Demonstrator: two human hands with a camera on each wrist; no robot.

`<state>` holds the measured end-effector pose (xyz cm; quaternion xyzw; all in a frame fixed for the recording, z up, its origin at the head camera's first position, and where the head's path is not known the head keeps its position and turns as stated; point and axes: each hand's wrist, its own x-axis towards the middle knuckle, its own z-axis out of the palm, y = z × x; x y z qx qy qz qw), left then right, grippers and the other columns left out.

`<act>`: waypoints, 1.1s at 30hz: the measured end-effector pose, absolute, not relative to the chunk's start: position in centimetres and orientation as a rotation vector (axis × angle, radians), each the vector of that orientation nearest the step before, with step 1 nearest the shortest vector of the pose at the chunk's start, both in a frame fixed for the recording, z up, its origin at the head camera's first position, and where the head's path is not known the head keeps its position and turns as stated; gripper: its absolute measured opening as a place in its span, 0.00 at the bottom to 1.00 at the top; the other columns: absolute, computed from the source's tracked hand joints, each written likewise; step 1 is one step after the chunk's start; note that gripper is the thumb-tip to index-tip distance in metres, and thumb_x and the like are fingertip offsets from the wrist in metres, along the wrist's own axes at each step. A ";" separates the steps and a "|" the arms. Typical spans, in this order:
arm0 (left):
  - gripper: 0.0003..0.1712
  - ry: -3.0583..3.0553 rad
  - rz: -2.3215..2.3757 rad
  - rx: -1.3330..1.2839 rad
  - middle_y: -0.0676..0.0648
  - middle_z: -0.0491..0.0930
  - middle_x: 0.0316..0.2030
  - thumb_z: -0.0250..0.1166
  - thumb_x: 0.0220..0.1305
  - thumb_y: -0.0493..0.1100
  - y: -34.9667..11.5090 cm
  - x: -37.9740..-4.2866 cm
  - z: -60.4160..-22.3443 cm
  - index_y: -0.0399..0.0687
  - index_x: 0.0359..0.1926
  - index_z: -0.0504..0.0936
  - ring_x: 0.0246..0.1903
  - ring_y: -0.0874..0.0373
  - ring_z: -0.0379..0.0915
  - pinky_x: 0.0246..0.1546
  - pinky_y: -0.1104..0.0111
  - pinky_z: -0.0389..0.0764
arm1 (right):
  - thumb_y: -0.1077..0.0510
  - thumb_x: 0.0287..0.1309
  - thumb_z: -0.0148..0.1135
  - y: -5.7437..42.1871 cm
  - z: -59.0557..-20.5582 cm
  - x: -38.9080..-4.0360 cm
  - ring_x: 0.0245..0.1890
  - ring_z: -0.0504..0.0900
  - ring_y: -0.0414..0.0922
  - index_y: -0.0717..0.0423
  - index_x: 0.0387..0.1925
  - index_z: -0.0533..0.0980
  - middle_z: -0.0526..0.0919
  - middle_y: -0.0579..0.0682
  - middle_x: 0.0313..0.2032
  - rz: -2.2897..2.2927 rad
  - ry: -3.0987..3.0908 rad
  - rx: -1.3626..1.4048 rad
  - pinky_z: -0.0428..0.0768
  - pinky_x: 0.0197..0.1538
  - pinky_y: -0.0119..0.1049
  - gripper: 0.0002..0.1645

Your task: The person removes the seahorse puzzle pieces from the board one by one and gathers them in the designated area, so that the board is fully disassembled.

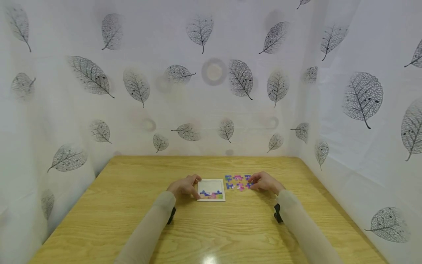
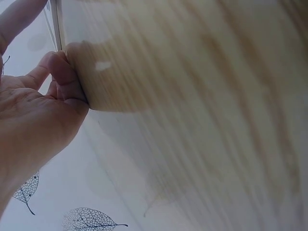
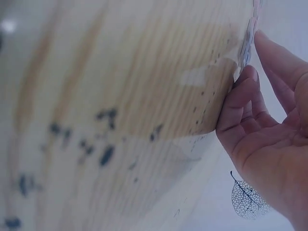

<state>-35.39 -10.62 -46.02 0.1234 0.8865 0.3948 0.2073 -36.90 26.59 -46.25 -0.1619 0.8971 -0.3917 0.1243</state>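
A white puzzle frame (image 1: 211, 180) lies on the table, with joined colourful pieces (image 1: 212, 195) along its near side. At the frame's left side, my left hand (image 1: 184, 186) holds it, finger at the far corner and thumb at the near corner. In the left wrist view, the other fingers (image 2: 67, 79) curl down on the tabletop. Several loose puzzle pieces (image 1: 238, 178) lie in two rows to the right of the frame. My right hand (image 1: 265, 182) touches the rightmost pieces, thumb and forefinger apart; its fingers partly hide them.
The wooden table (image 1: 211, 227) extends on all sides of the puzzle. White curtains (image 1: 211, 106) with a leaf print stand behind it and along both sides. Dark wrist straps (image 1: 278, 213) sit below the hands.
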 end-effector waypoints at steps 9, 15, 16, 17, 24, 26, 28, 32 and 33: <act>0.45 2.471 1.081 0.408 0.40 0.66 0.61 0.79 0.44 0.38 -10.9 -35.4 -46.2 0.46 0.63 0.67 0.62 0.44 0.62 0.68 0.48 0.59 | 0.64 0.58 0.65 26.6 -46.1 -36.7 0.35 0.76 0.43 0.66 0.52 0.78 0.81 0.58 0.45 -1.215 2.539 -0.401 0.79 0.35 0.36 0.19; 0.46 2.471 1.058 0.445 0.40 0.67 0.61 0.79 0.44 0.38 -11.1 -35.4 -46.0 0.45 0.64 0.67 0.62 0.45 0.62 0.69 0.48 0.59 | 0.61 0.58 0.67 25.5 -45.6 -36.6 0.37 0.78 0.41 0.64 0.53 0.78 0.84 0.56 0.44 -1.184 2.582 -0.449 0.79 0.41 0.33 0.22; 0.46 2.468 1.056 0.449 0.40 0.66 0.60 0.79 0.43 0.37 -11.2 -35.4 -46.0 0.45 0.64 0.67 0.62 0.46 0.62 0.69 0.48 0.59 | 0.61 0.57 0.67 25.1 -45.6 -36.6 0.37 0.79 0.40 0.65 0.54 0.78 0.84 0.56 0.44 -1.188 2.571 -0.460 0.80 0.42 0.33 0.22; 0.46 2.465 1.059 0.447 0.41 0.66 0.60 0.79 0.43 0.37 -11.2 -35.4 -46.0 0.45 0.64 0.66 0.61 0.46 0.62 0.69 0.49 0.58 | 0.61 0.57 0.67 24.8 -45.5 -36.5 0.37 0.79 0.41 0.65 0.54 0.78 0.84 0.57 0.45 -1.206 2.550 -0.456 0.80 0.41 0.34 0.23; 0.47 2.465 1.059 0.429 0.41 0.66 0.59 0.79 0.43 0.37 -11.1 -35.5 -46.0 0.46 0.64 0.67 0.60 0.47 0.62 0.69 0.48 0.58 | 0.66 0.58 0.65 22.7 -45.1 -36.2 0.39 0.84 0.49 0.70 0.57 0.74 0.82 0.64 0.49 -1.352 2.341 -0.483 0.84 0.44 0.41 0.25; 0.47 2.467 1.059 0.416 0.41 0.67 0.59 0.79 0.42 0.36 -11.1 -35.4 -46.0 0.46 0.64 0.67 0.60 0.47 0.62 0.69 0.48 0.58 | 0.66 0.59 0.64 22.1 -45.0 -36.1 0.39 0.85 0.50 0.70 0.57 0.74 0.82 0.64 0.49 -1.363 2.315 -0.504 0.84 0.45 0.43 0.25; 0.47 2.469 1.062 0.401 0.41 0.67 0.59 0.79 0.42 0.36 -11.0 -35.4 -45.9 0.46 0.64 0.67 0.59 0.47 0.62 0.69 0.48 0.58 | 0.66 0.59 0.64 21.4 -45.1 -36.0 0.38 0.85 0.50 0.71 0.56 0.75 0.82 0.65 0.49 -1.352 2.316 -0.549 0.85 0.44 0.43 0.23; 0.47 2.478 1.054 0.412 0.41 0.67 0.59 0.79 0.42 0.35 -11.0 -35.5 -46.0 0.45 0.64 0.67 0.59 0.47 0.63 0.69 0.49 0.59 | 0.66 0.59 0.64 20.1 -45.2 -36.0 0.38 0.84 0.47 0.70 0.54 0.76 0.82 0.66 0.50 -1.321 2.300 -0.631 0.84 0.41 0.40 0.21; 0.47 2.476 1.060 0.413 0.41 0.67 0.59 0.79 0.42 0.35 -11.0 -35.5 -46.0 0.45 0.64 0.67 0.59 0.47 0.63 0.69 0.49 0.59 | 0.66 0.59 0.64 19.7 -45.2 -36.0 0.37 0.83 0.46 0.70 0.54 0.76 0.82 0.65 0.50 -1.315 2.297 -0.637 0.84 0.40 0.39 0.21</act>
